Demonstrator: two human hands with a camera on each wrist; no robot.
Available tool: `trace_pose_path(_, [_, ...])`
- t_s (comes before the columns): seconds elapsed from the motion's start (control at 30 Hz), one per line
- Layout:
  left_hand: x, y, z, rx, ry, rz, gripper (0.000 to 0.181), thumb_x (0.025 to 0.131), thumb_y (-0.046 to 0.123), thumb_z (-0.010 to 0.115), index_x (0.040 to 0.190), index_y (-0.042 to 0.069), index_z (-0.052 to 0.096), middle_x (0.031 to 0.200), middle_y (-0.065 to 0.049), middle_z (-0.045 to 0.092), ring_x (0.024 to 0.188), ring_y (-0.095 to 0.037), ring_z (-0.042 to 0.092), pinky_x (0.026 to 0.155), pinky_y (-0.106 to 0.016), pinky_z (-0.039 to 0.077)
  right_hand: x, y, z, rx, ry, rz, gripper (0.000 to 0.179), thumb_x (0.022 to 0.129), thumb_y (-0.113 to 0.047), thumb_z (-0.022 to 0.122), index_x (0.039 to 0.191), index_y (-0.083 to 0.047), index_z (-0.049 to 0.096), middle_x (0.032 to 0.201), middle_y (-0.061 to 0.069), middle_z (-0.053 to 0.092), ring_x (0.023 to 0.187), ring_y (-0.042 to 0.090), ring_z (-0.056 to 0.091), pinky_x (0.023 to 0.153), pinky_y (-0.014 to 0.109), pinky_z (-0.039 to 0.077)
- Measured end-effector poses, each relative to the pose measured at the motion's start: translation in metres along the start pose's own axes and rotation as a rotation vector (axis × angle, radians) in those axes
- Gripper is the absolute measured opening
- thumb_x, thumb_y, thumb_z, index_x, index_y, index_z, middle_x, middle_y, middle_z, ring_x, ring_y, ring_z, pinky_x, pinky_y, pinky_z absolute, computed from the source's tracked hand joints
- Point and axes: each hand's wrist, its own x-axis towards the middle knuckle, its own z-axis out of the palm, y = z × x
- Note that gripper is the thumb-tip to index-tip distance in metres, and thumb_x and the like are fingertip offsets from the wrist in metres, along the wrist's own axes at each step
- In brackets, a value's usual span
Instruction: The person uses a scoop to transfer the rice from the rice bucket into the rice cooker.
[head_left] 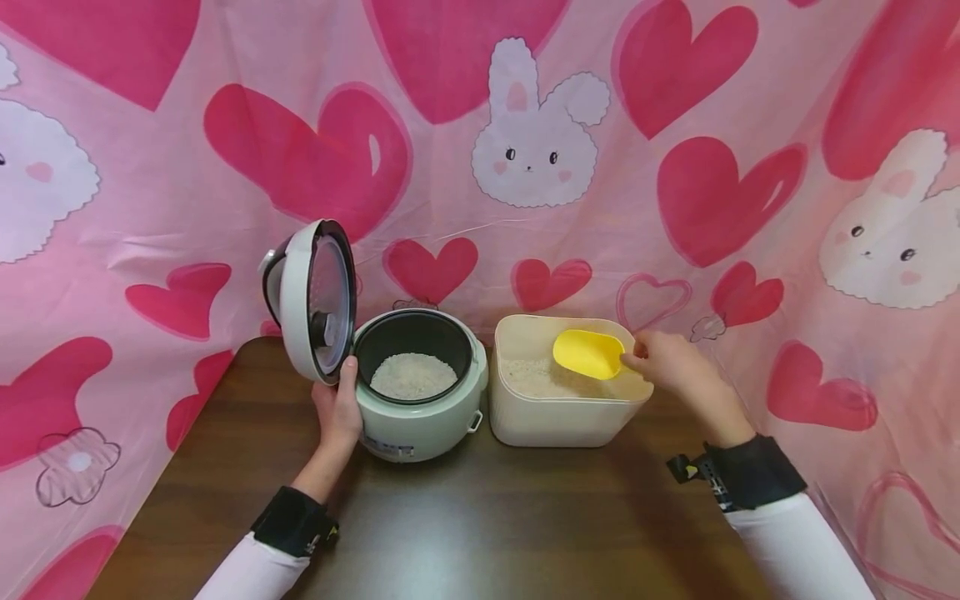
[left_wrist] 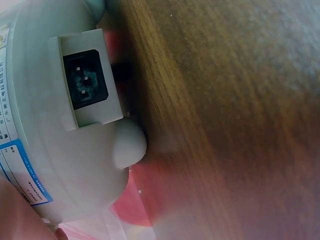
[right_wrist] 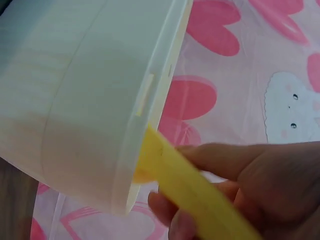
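White sleeves and black wristbands are seen nearest the camera, above a dark wood-grained surface on which a patch of light is reflected. Behind it a pink cloth, printed with red hearts and white rabbits, is hung, its folds and creases left visible. On the surface a pale green rice cooker is set just beside a cream container; rice is held in the cooker's dark pot and more grain in the container. A yellow scoop is poised at the container's mouth, its handle clamped at the right end by the right grip. By the left grip the cooker's side is touched, below the raised lid; its fingers are partly hidden, and whether they are curled cannot be told. In the left wrist view, a power socket is shown, while the labels are cut off, their small print hard to read. In the right wrist view, the scoop's bowl is mostly concealed behind the container's wall, and its handle is cropped by the lower edge.
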Motion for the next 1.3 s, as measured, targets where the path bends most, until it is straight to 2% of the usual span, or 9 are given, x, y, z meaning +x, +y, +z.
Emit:
trace_pose_path(0.17, [-0.001,-0.001,-0.001,0.001,0.007,-0.003,0.044,0.104,0.019,0.056,0.139,-0.007,0.058,0.141,-0.025,0.060,0.116,-0.002,0.054,0.109,-0.022,0.036,-0.003,-0.003,0.005,-0.094,0.042,0.040,0.032,0.097,-0.027,0.073,0.109,0.001,0.064,0.078,0.008,0.064,0.067,0.025,0.055,0.067,0.038,0.058])
trace_pose_path(0.37, [-0.001,-0.003,-0.001,0.005,0.006,-0.004,0.045,0.104,0.019,0.056,0.140,-0.007,0.057,0.141,-0.024,0.060,0.117,-0.003,0.054,0.109,-0.022,0.036,-0.006,-0.011,0.012,-0.244,0.118,0.050,0.033,0.094,-0.025,0.075,0.105,0.004,0.064,0.076,0.012,0.063,0.064,0.029,0.055,0.064,0.047,0.059])
trace_pose_path(0.5, [0.000,-0.003,-0.002,0.002,-0.005,-0.012,0.046,0.105,0.022,0.055,0.142,-0.005,0.056,0.143,-0.022,0.059,0.117,-0.002,0.053,0.109,-0.022,0.035,-0.003,-0.017,0.017,-0.278,0.133,0.050,0.032,0.094,-0.023,0.075,0.104,0.005,0.064,0.077,0.013,0.063,0.064,0.030,0.056,0.065,0.050,0.059])
trace_pose_path(0.77, [0.001,-0.002,-0.001,0.005,-0.012,-0.007,0.046,0.105,0.022,0.055,0.143,-0.005,0.054,0.145,-0.021,0.058,0.119,-0.002,0.052,0.110,-0.022,0.034,0.004,-0.014,0.028,-0.211,0.071,0.058,0.029,0.096,-0.023,0.072,0.110,0.002,0.066,0.081,0.011,0.064,0.068,0.028,0.057,0.067,0.044,0.057])
trace_pose_path(1.0, [0.003,0.001,-0.001,0.011,-0.007,0.002,0.047,0.105,0.023,0.055,0.144,-0.004,0.054,0.145,-0.020,0.058,0.121,-0.004,0.052,0.111,-0.023,0.034,0.013,-0.014,0.030,-0.157,0.033,0.053,0.026,0.096,-0.026,0.072,0.102,-0.001,0.067,0.074,0.009,0.059,0.066,0.027,0.055,0.062,0.040,0.055])
trace_pose_path(1.17, [0.002,0.000,-0.002,0.025,-0.009,-0.013,0.046,0.105,0.023,0.055,0.142,-0.004,0.056,0.144,-0.020,0.059,0.119,-0.001,0.053,0.109,-0.022,0.035,0.020,-0.019,0.034,-0.090,-0.010,0.081,0.025,0.095,-0.027,0.073,0.096,-0.003,0.068,0.074,0.008,0.058,0.067,0.027,0.055,0.064,0.040,0.053])
trace_pose_path(1.3, [0.001,-0.001,-0.001,0.028,-0.012,-0.015,0.045,0.105,0.021,0.055,0.141,-0.005,0.057,0.143,-0.022,0.060,0.118,-0.001,0.053,0.109,-0.022,0.036,0.022,-0.024,0.039,-0.078,-0.025,0.094,0.024,0.095,-0.027,0.071,0.093,-0.004,0.067,0.073,0.008,0.056,0.066,0.027,0.054,0.062,0.039,0.052])
